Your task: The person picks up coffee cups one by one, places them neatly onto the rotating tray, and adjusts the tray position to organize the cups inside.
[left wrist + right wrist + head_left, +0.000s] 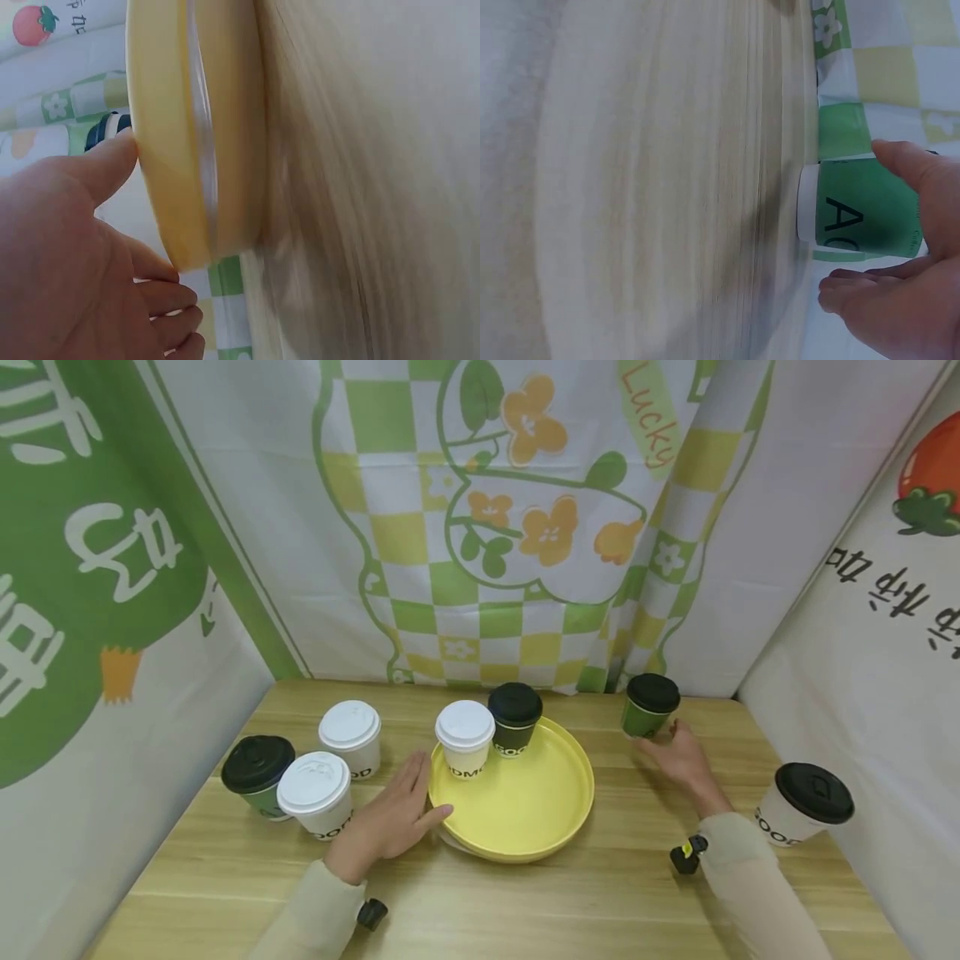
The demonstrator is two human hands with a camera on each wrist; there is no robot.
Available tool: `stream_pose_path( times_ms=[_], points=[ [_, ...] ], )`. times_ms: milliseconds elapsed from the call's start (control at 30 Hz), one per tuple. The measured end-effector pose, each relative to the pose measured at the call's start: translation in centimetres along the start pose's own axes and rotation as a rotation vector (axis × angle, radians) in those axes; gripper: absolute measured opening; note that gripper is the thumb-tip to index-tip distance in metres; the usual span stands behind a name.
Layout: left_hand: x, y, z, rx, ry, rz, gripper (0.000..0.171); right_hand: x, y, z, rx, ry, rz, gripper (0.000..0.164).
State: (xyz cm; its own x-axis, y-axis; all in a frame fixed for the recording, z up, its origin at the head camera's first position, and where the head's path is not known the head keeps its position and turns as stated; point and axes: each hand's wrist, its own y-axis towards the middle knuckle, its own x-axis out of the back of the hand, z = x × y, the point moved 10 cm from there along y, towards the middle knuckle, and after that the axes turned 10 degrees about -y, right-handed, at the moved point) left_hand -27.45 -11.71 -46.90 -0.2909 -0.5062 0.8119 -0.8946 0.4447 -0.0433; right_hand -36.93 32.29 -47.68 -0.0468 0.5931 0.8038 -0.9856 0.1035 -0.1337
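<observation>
Right hand [681, 758], fingers spread about the green cup [641, 718] at back right of the worktop [600, 902], should press evenly below its lid [654, 692]; left hand [396, 814], fingers extended, touches the yellow tray [525, 810].

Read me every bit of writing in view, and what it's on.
"Lucky": back cloth
"如", "柿": right cloth
"好": left cloth; others unclear
"A", then a partial letter: right green cup
"GOO": dark cup
"DMO": white cup on tray
"OOD": near-left white cup
"OD": far-left white cup
"OOD": far-right white cup
Too small or blurred: right green cup's fine print, left green cup's lettering.
</observation>
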Motion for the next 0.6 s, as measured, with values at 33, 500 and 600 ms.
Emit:
stream_pose_path(
  times_ms=[33, 500, 600],
  points=[
    [-0.1, -0.1, -0.1, 0.007, 0.000, 0.005, 0.090, 0.0, 0.2, 0.1, 0.008, 0.016, -0.014, 0.112],
    [-0.6, -0.9, -0.7, 0.030, 0.042, 0.001, 0.098, -0.3, 2.2, 0.3, -0.015, 0.164, -0.202, 0.092],
    [-0.6, -0.9, -0.6, 0.028, 0.040, 0.000, 0.098, -0.3, 2.5, 0.1, -0.038, 0.181, -0.234, 0.092]
  ],
)
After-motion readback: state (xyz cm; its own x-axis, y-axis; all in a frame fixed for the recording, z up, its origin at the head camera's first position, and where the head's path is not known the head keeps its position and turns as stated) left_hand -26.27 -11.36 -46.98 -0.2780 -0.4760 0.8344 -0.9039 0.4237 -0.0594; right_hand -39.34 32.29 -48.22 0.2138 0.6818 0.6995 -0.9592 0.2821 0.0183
